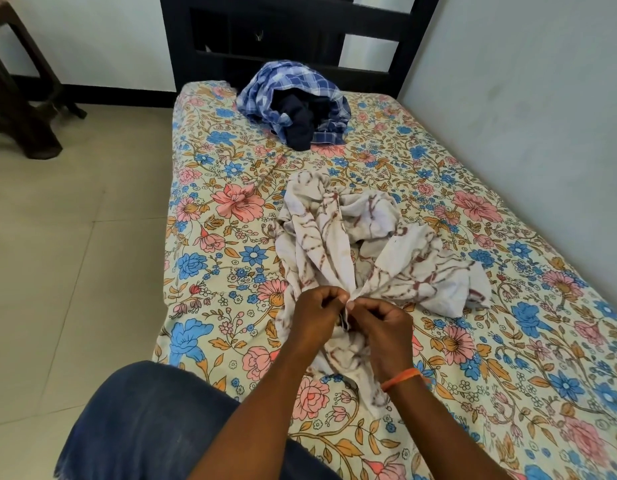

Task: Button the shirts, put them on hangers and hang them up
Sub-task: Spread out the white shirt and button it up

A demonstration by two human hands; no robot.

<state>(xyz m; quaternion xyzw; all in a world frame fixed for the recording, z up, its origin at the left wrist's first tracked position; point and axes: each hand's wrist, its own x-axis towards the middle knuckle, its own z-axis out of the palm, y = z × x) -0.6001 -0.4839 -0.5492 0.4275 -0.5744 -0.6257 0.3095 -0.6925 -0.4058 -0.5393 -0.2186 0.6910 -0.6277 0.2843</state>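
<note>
A white shirt with a maroon vine print (355, 233) lies crumpled in the middle of the bed. My left hand (317, 315) and my right hand (383, 330) meet at its near front edge, each pinching the cloth between thumb and fingers where the two edges come together. An orange band circles my right wrist. Farther back, near the headboard, lies a heap with a blue checked shirt (282, 84) wrapped around a dark navy garment (300, 123). No hanger is in view.
The bed (507, 341) carries a floral sheet and stands against a pale wall on the right. A dark headboard (300, 36) rises at the far end. Tiled floor lies to the left, with a dark wooden stool (19, 91) at the far left. My knee in blue denim (144, 420) is at the bottom.
</note>
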